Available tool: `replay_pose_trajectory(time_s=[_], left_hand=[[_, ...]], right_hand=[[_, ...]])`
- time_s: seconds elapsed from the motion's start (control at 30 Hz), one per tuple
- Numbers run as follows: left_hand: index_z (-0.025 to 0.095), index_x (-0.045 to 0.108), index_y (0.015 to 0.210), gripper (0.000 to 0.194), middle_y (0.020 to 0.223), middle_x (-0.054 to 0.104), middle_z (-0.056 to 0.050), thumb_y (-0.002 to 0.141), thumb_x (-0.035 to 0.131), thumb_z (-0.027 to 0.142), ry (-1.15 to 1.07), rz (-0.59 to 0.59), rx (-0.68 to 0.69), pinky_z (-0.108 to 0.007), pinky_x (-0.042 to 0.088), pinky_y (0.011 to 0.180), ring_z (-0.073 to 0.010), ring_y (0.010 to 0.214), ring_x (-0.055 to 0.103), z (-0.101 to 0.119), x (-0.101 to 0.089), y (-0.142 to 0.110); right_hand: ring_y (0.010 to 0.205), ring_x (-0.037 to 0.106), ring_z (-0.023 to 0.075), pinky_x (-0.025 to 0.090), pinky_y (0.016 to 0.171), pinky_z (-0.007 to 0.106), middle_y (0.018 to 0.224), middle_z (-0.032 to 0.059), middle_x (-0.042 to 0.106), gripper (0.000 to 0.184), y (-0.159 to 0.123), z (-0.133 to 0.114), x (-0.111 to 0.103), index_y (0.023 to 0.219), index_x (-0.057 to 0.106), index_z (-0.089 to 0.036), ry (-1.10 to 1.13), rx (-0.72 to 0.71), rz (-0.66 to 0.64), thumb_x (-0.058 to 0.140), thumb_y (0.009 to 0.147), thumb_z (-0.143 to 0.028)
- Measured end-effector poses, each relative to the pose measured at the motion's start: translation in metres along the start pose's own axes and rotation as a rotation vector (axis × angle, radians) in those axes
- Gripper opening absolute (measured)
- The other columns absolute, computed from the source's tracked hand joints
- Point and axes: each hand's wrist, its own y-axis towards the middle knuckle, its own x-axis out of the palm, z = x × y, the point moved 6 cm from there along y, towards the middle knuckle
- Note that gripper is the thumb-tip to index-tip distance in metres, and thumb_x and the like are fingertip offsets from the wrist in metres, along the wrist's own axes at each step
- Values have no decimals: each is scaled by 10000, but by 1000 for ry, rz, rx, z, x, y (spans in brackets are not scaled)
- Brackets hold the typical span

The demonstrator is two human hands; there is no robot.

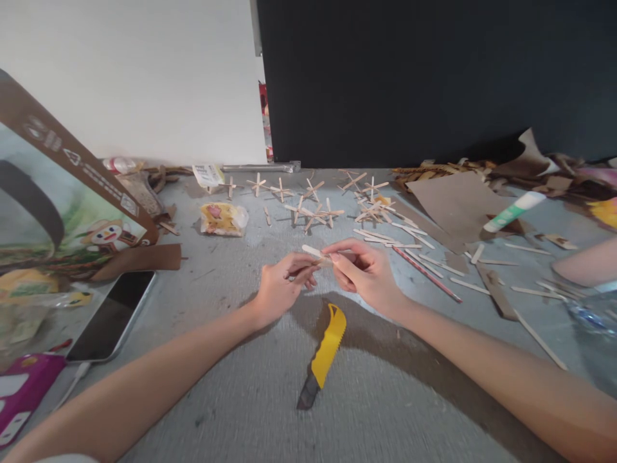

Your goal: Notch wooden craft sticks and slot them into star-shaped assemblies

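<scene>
Close together over the grey surface, my left hand (pixel 284 286) and my right hand (pixel 369 276) pinch a pale wooden craft stick (pixel 312 251). Its rounded end shows above the left fingertips; the rest is partly hidden by my fingers. Whether a second piece is between the fingertips I cannot tell. Just below the hands lies a yellow utility knife (pixel 328 344), its dark end towards me. Beyond the hands stand several star-shaped pieces made of crossed sticks (pixel 314 217). Loose craft sticks (pixel 385 239) lie right of them, beside a red pencil (pixel 427 275).
A phone (pixel 113 315), a magenta device (pixel 29 392) and a printed bag (pixel 72 186) are on the left. A wrapped snack (pixel 223 219) lies further back. Right are a glue stick (pixel 515 211), cardboard (pixel 457 202) and another person's arm (pixel 588 262). A dark panel (pixel 434 77) stands behind.
</scene>
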Motion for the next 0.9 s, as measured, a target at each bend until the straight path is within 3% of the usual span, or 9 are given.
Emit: replay_pose_trajectory(time_s=[0.5,0.9], left_hand=[[179,736,1014,282,770,786,-50,979,705,457,-38,-41,93,-240,623,590,-134,626,734,3,0,1],[175,731,996,271,783,794,-51,962,730,444,-33,-35,90,-241,622,565,-135,602,733,5,0,1]], right_hand=[[421,326,69,258,412,230,525,-103,428,220,-1,5,0,1032,727,-230,60,19,-94,714,976,-442],[423,304,76,263,413,226,515,-117,406,218,-4,13,7,1061,687,-256,151,11,-83,711,983,-459]])
